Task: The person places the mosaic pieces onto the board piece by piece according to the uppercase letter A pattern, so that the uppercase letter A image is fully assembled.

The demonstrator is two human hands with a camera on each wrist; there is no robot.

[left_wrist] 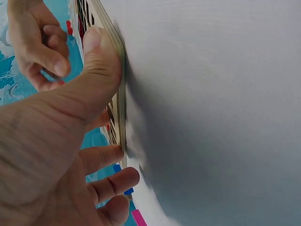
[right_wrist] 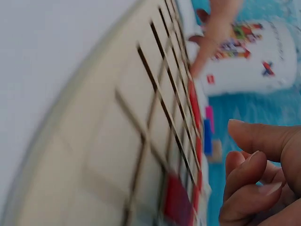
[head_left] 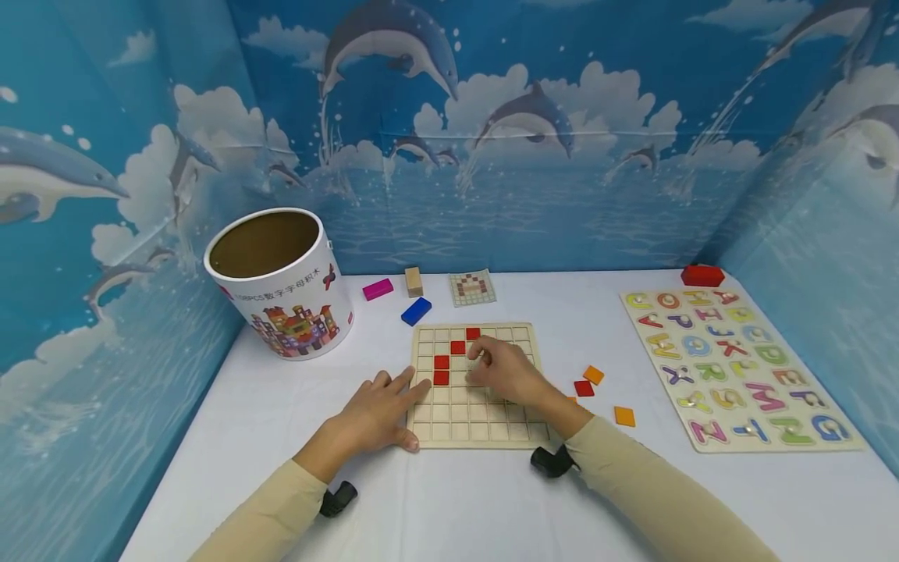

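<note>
A square wooden grid board (head_left: pixel 463 433) lies on the table. Several red square tiles (head_left: pixel 441 378) sit in its cells, stepping diagonally up toward the back edge. My left hand (head_left: pixel 375 410) rests at the board's left edge, fingers spread, with the thumb (left_wrist: pixel 96 56) against the rim in the left wrist view. My right hand (head_left: pixel 506 371) hovers over the board's middle right, its fingers loosely bent. In the right wrist view, the thumb (right_wrist: pixel 256 139) stands apart from the bent fingers, and nothing shows between them. A red tile (right_wrist: pixel 178 202) lies in the grid near that hand.
Loose orange tiles (head_left: pixel 624 416) and a red tile (head_left: pixel 584 388) lie right of the board. Behind it are a small pattern card (head_left: pixel 473 288) and blue (head_left: pixel 417 311), pink (head_left: pixel 378 289) and wooden blocks (head_left: pixel 413 282). A white bucket (head_left: pixel 298 312) stands left, an alphabet board (head_left: pixel 744 375) right.
</note>
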